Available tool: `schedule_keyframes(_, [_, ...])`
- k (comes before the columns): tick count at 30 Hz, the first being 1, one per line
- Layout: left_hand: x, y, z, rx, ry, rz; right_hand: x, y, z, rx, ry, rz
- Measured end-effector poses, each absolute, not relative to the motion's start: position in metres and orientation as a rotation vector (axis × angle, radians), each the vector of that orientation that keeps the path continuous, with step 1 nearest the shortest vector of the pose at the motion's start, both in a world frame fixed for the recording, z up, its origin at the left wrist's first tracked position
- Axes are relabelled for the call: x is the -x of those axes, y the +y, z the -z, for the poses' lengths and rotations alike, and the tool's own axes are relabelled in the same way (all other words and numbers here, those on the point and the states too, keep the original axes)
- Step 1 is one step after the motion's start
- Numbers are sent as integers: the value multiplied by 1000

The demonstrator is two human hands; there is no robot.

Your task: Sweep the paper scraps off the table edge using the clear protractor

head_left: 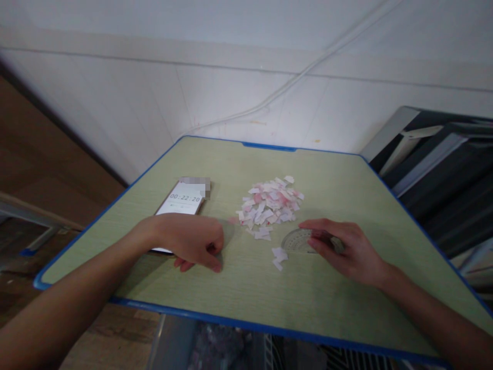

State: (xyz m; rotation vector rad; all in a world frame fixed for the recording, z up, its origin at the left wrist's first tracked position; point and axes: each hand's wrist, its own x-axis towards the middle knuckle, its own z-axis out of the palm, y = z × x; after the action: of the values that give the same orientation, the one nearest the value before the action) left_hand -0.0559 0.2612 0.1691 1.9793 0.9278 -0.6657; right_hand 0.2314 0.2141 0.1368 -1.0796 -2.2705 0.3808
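A clear half-round protractor (296, 239) is gripped between the thumb and fingers of my right hand (346, 249), low over the table. Just left of its edge lie a few loose paper scraps (279, 255). Beyond them a heap of torn white and pink paper pieces (271, 201) is spread on the tabletop. My left hand (194, 239) rests with curled fingers left of the heap, over the lower part of a phone (183, 198). The phone's lit screen reads 00:22:20. Whether anything sits inside the left fingers is hidden.
The pale green table (231, 159) has a blue rim and stands by a white wall with a cable (285, 88). Dark flat panels (442, 159) lean at the right. A brown wooden panel (46, 133) is at the left. Below the front edge is a clear bin (177, 339).
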Motion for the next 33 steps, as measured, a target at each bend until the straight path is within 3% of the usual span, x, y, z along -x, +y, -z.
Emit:
schedule_keyframes(28, [54,260,-173,-1999,928,674,-220,216,-130,1144,-2263,-379])
schedule_keyframes(33, [54,260,-172,-1982,933,688,-228,216,-138,1146,-2307,-242])
